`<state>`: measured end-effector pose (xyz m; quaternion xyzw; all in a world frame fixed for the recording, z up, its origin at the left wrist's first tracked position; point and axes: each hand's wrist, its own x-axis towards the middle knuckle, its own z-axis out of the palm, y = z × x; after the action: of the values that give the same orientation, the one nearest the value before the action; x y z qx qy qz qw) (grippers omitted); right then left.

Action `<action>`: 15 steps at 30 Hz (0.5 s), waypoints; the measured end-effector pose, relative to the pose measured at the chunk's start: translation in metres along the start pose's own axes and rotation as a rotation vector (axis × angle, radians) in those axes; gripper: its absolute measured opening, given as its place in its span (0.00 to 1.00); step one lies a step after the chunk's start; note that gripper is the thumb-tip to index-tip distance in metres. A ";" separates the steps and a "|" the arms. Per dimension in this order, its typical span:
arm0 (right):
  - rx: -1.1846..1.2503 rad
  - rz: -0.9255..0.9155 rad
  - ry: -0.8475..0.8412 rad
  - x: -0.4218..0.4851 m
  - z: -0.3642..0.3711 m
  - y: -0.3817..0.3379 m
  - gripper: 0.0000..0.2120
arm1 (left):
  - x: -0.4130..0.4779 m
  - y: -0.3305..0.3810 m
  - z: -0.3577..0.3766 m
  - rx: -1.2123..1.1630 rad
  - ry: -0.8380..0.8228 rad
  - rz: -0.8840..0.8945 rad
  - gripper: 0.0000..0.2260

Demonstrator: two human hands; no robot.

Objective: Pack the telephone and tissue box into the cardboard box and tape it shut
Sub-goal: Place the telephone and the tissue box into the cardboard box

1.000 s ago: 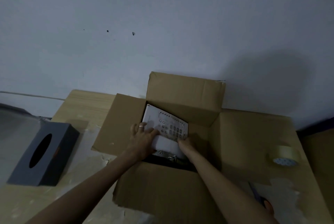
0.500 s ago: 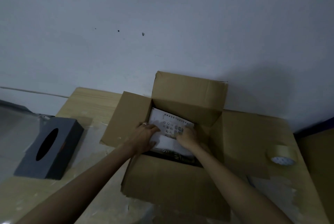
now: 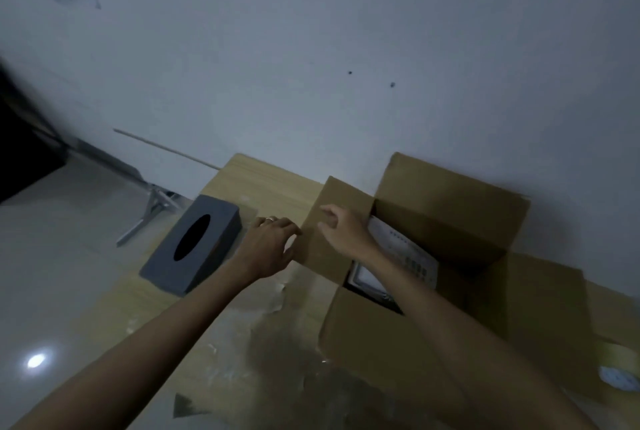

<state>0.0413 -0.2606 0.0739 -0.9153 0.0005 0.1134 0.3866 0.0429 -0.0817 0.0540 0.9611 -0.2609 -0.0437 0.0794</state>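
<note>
Telephone (image 3: 398, 256): lying inside cardboard box (image 3: 450, 207).
Tissue box (image 3: 194, 249): resting at its 9 o'clock.
Hands: your left hand (image 3: 268, 244) and right hand (image 3: 341, 232) are showing released fingers, grasping nothing.

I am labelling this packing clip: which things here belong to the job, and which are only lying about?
For the job: cardboard box, telephone inside it, tissue box on the table, roll of tape.
Lying about: metal stand, thin rod.
</note>
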 end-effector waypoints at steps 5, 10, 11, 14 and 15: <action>-0.029 -0.072 -0.082 0.021 0.046 -0.043 0.21 | -0.026 -0.060 0.006 -0.003 -0.064 -0.222 0.18; -0.081 -0.108 -0.162 0.036 0.085 -0.078 0.19 | -0.040 -0.109 0.023 -0.065 -0.157 -0.416 0.18; -0.083 -0.103 -0.185 0.038 0.092 -0.083 0.19 | -0.040 -0.117 0.028 -0.089 -0.163 -0.452 0.17; -0.087 -0.088 -0.243 0.040 0.105 -0.090 0.20 | -0.038 -0.131 0.042 -0.130 -0.177 -0.532 0.21; -0.092 -0.082 -0.262 0.041 0.108 -0.090 0.20 | -0.037 -0.134 0.047 -0.138 -0.181 -0.551 0.24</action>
<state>0.0669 -0.1171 0.0560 -0.9087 -0.0924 0.2160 0.3450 0.0714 0.0454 -0.0141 0.9803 0.0074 -0.1666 0.1063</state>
